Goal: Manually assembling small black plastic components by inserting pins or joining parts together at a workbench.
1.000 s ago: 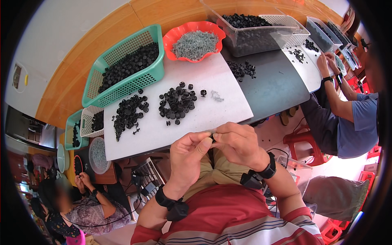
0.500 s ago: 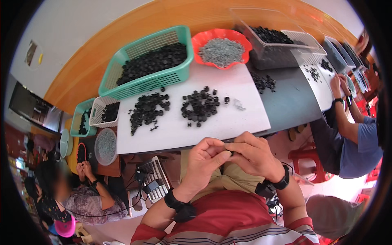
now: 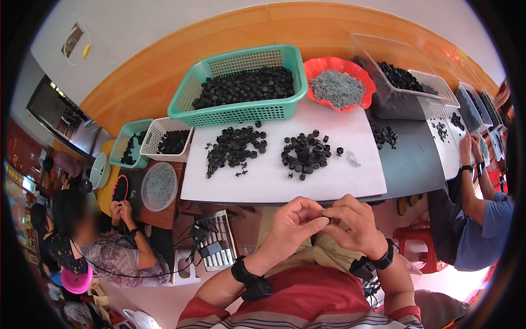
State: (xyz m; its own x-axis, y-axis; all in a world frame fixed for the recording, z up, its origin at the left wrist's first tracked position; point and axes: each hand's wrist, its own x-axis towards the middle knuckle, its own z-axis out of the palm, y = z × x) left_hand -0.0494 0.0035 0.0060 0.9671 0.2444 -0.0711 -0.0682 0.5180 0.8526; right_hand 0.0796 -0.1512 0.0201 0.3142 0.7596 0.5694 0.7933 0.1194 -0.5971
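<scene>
View swung left, hands (image 3: 293, 227) (image 3: 356, 226) pinching black piece (image 3: 330, 220)

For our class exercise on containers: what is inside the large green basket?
The large green basket holds a heap of small black parts, many of them round. Whatever lies beneath the top layer is covered and cannot be seen.

Small dark part (image 3: 329, 220), mostly hidden, between fingertips (image 3: 319, 223)

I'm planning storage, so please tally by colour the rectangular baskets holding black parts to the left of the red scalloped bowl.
Green: 2 (large green basket and small green basket)
White: 1 (white basket)
Total: 3
</scene>
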